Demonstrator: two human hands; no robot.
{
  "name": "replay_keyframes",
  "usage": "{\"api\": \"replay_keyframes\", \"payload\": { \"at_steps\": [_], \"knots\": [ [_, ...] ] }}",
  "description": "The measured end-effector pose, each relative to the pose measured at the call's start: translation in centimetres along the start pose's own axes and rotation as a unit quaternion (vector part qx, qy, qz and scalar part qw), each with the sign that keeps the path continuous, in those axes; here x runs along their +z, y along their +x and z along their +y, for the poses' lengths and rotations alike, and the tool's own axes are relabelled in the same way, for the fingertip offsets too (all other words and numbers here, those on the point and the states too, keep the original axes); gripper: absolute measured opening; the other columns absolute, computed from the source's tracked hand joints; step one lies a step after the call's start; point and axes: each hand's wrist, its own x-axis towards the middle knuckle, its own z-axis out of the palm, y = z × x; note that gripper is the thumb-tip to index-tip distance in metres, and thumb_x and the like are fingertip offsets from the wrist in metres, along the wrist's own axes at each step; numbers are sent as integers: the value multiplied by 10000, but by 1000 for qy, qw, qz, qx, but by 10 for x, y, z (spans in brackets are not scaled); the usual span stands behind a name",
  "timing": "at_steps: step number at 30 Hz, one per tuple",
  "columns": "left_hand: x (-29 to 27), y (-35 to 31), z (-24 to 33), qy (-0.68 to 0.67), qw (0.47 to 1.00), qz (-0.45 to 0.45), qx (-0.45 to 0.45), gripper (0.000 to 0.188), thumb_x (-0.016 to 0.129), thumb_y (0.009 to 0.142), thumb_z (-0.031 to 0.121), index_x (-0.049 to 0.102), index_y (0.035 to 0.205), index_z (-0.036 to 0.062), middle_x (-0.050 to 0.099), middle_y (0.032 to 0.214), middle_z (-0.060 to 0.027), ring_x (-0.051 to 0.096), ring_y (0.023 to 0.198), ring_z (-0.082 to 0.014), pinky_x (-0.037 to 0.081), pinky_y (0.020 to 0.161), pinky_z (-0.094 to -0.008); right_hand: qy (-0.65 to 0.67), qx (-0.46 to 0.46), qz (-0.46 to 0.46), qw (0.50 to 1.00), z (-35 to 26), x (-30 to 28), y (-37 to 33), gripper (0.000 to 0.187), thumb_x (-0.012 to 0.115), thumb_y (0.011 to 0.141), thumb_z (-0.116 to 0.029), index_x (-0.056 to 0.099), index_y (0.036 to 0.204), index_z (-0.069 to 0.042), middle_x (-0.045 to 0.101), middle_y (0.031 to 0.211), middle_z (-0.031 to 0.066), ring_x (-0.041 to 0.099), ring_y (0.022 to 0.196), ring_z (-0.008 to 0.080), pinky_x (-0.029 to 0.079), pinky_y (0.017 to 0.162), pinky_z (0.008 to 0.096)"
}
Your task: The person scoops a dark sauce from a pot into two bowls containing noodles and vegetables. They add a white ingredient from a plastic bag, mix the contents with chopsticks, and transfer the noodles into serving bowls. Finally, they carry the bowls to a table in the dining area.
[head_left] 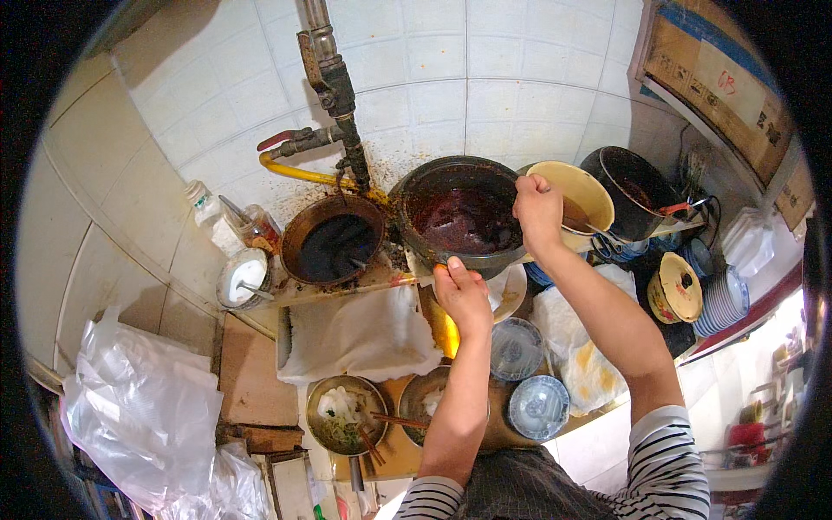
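A large dark pot [451, 254] with dark red, oily sauce [464, 221] stands on the raised ledge, tilted slightly toward me. My left hand [462, 297] is closed at its near edge, thumb and fingertips on the rim. My right hand [538, 211] is curled at the pot's right rim, its fingers partly hidden. Just right of that hand is a cream enamel basin [598, 186] with brownish liquid and a utensil in it. Left of the pot sits a rusty brown pan [290, 238] of black liquid with a ladle sunk in it.
A gas pipe [344, 113] with a yellow hose rises behind. Below my arms lie two pans, one holding noodles [340, 403] with chopsticks, plus bowls [539, 407] and a white cloth [360, 334]. Another black pot [641, 217], a lidded cream pot [674, 290] and stacked bowls stand right.
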Motion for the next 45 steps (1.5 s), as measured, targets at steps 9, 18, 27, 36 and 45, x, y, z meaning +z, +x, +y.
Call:
{"api": "replay_keyframes", "payload": {
  "at_steps": [9, 18, 27, 36, 45],
  "knots": [
    [-3, 1, 8, -23, 999, -24, -30, 268, 429, 962, 284, 371, 772, 104, 427, 595, 7, 392, 484, -75, 331, 416, -199, 329, 102, -114, 932, -53, 29, -17, 251, 504, 811, -92, 398, 584, -101, 334, 486, 1, 300, 396, 119, 291, 395, 284],
    [-12, 2, 15, -65, 992, -70, -86, 242, 460, 950, 289, 382, 799, 117, 484, 642, -12, 421, 479, -80, 327, 398, -210, 336, 53, -427, 838, -41, 100, 36, 283, 454, 840, -72, 355, 577, -102, 359, 499, 10, 341, 407, 112, 294, 389, 274],
    [-3, -12, -12, -107, 976, -178, -71, 179, 553, 907, 219, 447, 972, 91, 548, 715, -35, 471, 506, -90, 370, 408, -224, 165, -14, -372, 913, -7, 72, 85, 287, 477, 841, -126, 413, 568, -63, 433, 514, 15, 383, 433, 103, 321, 409, 276],
    [27, -24, -22, -125, 985, -116, -30, 170, 535, 914, 182, 436, 962, 53, 564, 746, -80, 506, 540, -125, 443, 483, -253, -43, -46, -100, 993, 13, -4, 67, 300, 471, 817, -185, 517, 587, 1, 518, 543, 111, 477, 442, 202, 369, 447, 370],
    [24, -20, -25, -124, 983, -126, -39, 166, 545, 908, 168, 436, 952, 52, 574, 739, -77, 518, 555, -125, 455, 492, -252, 211, 158, -43, 964, -19, -15, 2, 234, 506, 782, -96, 385, 586, -136, 337, 464, 1, 285, 363, 133, 252, 363, 298]
  ]
}}
